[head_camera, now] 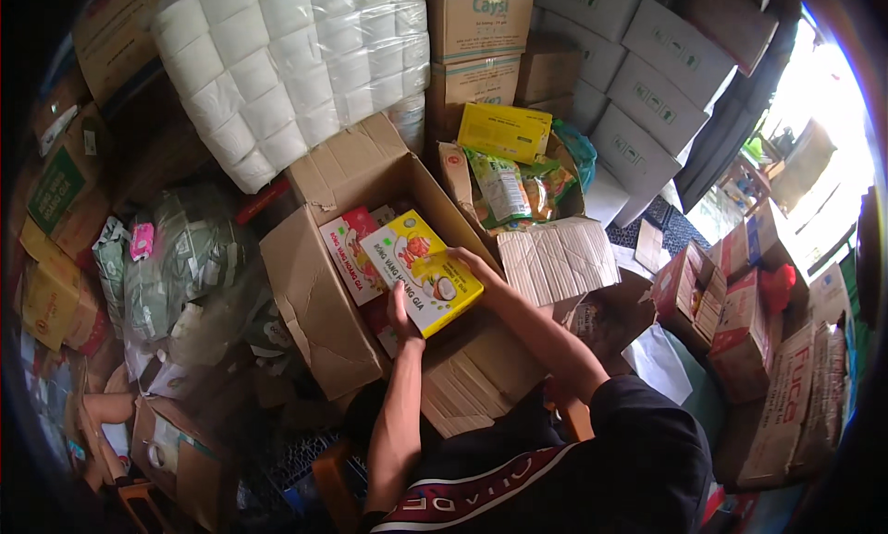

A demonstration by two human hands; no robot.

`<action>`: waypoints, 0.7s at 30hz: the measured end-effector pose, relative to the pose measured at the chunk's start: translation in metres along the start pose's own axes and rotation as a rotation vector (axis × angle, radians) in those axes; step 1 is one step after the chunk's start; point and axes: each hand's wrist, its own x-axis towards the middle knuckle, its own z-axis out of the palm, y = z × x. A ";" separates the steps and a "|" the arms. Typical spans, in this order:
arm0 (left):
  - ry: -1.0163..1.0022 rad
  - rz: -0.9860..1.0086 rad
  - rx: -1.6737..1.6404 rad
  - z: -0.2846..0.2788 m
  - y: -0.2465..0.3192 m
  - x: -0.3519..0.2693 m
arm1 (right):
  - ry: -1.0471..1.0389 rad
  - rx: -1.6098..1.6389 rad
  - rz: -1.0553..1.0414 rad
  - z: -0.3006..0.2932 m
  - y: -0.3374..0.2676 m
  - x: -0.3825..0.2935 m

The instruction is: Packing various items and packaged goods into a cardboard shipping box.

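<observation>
Both of my hands grip a yellow and white printed carton [422, 270] over an open cardboard box. My left hand [404, 319] holds its lower left edge, with the thumb lying on the printed face. On the opposite side, my right hand [479, 274] wraps the right edge. The large cardboard box [322, 305] stands in front of me with its flaps spread. Inside it, a red and white printed carton [350, 253] lies partly under the yellow one. My hands and the yellow carton hide much of the box's inside.
Behind the box stands a plastic-wrapped bale of white rolls [298, 62]. A second open box [454, 177] holds snack packets [506, 187] and a yellow carton [505, 132]. White cartons [638, 139] are stacked at the back right. Bagged packs [180, 256] lie left; opened boxes [742, 326] stand right.
</observation>
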 end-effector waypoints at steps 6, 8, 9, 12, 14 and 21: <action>0.055 -0.028 0.128 -0.010 -0.005 0.015 | 0.449 0.538 0.143 0.026 0.021 -0.054; 0.009 -0.167 -0.009 -0.020 -0.003 0.019 | 0.393 0.411 0.091 0.053 0.023 -0.073; -0.032 -0.180 -0.023 -0.021 -0.001 0.022 | 0.320 0.398 0.109 0.051 0.028 -0.071; -0.079 -0.229 -0.006 -0.007 -0.003 0.018 | 0.366 0.425 0.196 0.048 0.034 -0.069; -0.080 -0.244 0.026 0.000 -0.001 0.014 | 0.385 0.454 0.174 0.049 0.039 -0.067; -0.039 -0.166 0.411 0.034 0.012 -0.018 | 0.533 0.540 0.158 0.038 0.029 -0.060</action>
